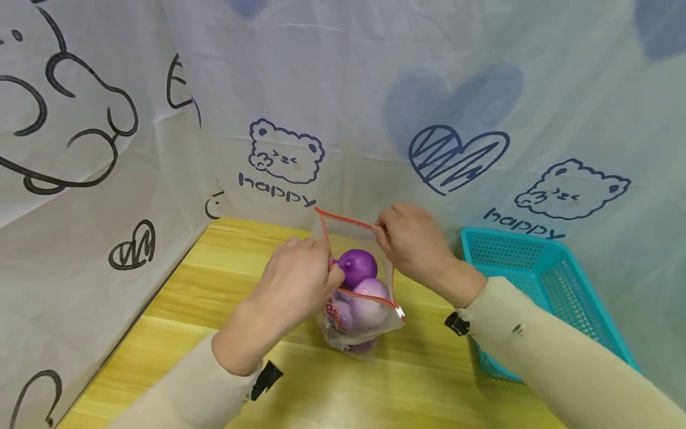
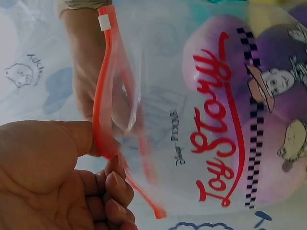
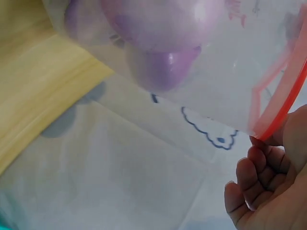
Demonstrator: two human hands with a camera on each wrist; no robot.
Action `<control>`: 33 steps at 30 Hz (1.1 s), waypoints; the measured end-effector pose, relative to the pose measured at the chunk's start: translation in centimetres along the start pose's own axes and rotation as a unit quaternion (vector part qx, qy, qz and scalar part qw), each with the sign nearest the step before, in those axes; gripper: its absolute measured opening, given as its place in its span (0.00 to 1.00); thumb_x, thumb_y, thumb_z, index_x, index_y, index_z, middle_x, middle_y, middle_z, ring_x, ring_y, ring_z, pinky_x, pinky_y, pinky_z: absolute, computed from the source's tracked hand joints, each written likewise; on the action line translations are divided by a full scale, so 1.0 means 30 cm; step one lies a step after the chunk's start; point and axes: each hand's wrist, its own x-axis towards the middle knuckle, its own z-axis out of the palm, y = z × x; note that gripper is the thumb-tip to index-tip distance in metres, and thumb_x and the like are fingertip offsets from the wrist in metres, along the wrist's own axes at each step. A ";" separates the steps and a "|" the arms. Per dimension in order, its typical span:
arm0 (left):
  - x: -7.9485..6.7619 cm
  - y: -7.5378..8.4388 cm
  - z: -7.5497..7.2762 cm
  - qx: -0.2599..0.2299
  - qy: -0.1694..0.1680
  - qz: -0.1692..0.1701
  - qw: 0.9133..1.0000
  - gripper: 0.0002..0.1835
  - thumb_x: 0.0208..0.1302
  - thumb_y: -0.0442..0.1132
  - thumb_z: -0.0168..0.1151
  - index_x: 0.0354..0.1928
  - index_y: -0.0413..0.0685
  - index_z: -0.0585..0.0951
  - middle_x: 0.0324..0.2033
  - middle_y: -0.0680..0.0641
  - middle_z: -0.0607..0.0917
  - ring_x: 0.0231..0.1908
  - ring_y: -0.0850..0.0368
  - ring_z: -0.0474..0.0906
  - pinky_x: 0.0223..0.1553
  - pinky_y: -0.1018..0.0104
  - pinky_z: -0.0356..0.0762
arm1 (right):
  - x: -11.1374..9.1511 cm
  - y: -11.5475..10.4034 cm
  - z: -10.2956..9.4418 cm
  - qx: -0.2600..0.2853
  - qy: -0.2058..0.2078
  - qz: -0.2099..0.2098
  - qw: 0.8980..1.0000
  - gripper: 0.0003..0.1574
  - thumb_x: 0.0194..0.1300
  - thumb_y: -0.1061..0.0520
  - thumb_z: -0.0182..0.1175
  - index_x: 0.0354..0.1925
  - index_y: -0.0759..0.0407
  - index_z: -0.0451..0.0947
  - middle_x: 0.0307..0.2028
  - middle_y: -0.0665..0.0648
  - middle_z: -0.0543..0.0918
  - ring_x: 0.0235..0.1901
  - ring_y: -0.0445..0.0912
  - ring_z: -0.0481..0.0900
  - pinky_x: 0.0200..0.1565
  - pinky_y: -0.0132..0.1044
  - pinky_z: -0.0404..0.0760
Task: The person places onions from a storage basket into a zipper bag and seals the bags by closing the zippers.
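A clear zip bag (image 1: 370, 319) with a red-edged mouth stands on the table, mouth held open. Inside it are several round balloons in dark and pale purple, the dark purple balloon (image 1: 358, 267) uppermost. Red "Toy Story" lettering (image 2: 211, 120) and cartoon figures are printed on the bag. My left hand (image 1: 300, 277) pinches the red edge on the near left side, thumb against fingers. On the far right side, my right hand (image 1: 409, 241) pinches the opposite edge. A white slider (image 1: 399, 311) sits at the near right end of the zip.
The wooden table (image 1: 214, 286) lies beneath the bag. A teal perforated basket (image 1: 511, 233) stands to the right, partly behind the right forearm. White cloth (image 1: 343, 89) printed with bears and hearts hangs at the back and left.
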 end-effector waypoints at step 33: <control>0.216 -0.304 -0.033 0.060 -0.117 0.147 0.980 0.04 0.62 0.41 0.64 0.32 0.50 0.82 0.32 0.51 0.82 0.37 0.49 0.71 0.43 0.57 0.68 | -0.325 -0.038 -0.046 0.121 -0.144 0.162 0.969 0.09 0.60 0.47 0.67 0.30 0.47 0.77 0.26 0.43 0.77 0.24 0.37 0.71 0.28 0.32 0.72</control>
